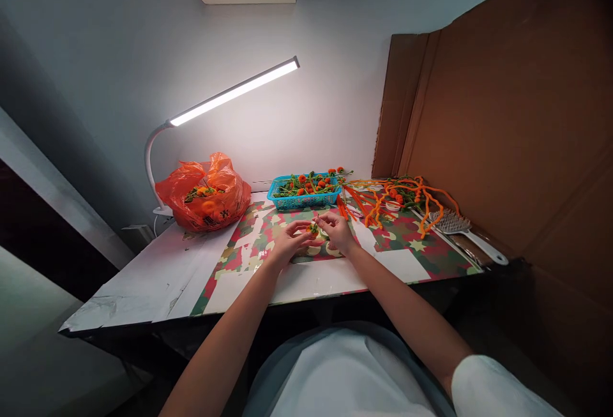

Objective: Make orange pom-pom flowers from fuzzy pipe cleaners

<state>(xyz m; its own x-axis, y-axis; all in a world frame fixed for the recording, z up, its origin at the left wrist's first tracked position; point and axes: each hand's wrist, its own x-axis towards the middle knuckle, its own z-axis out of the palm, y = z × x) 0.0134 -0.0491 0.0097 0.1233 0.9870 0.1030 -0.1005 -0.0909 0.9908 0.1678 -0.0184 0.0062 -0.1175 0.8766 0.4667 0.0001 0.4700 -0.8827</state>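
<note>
Over the middle of the table, my left hand (288, 239) has its fingers closed around a small orange, yellow and green artificial flower (313, 228). My right hand (338, 232) meets it from the other side, thumb and fingertips pinched at the flower's top. Exactly what those right fingertips grip is too small to tell. Pale round pieces (332, 250) lie on the table under the hands, partly hidden. Just behind stands a blue basket (306, 201) heaped with orange flower heads on green stems (310, 183).
An orange plastic bag (225, 203) with more flowers stands at the left, by a lit lamp (234, 92). Orange fuzzy strands (376, 209) and a hairbrush (472, 236) lie at the right. Cardboard (507, 117) walls the right side; the camouflage-patterned table (445, 257) ends in front of me.
</note>
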